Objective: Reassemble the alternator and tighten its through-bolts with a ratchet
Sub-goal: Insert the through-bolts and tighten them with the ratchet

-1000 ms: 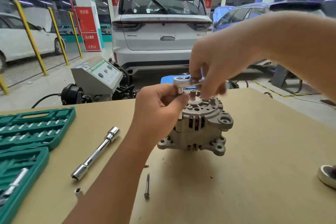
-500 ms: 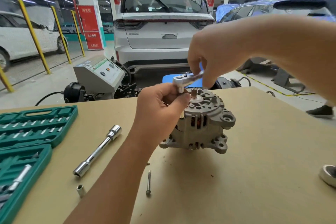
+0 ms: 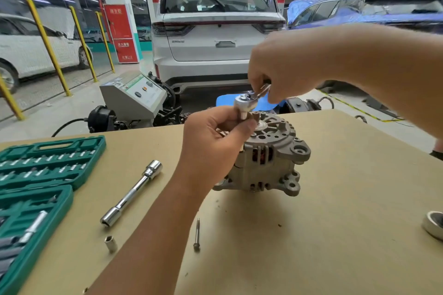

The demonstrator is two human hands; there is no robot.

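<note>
Since the earlier frame I see the ratchet handle swung a little toward the far right, while the alternator [image 3: 266, 158] has kept its place at the table's [image 3: 335, 199] middle. It is a grey cast housing with slots showing copper windings and lugs at its rim; it stands on end, shaft stub pointing up. My left hand [image 3: 215, 136] pinches the socket under the ratchet [image 3: 249, 100] head, just above the housing's left edge. My right hand [image 3: 275, 72] grips the handle, which runs from the head up toward the far right. A loose bolt [image 3: 197, 233] lies near me, long axis near-to-far, head nearest.
</note>
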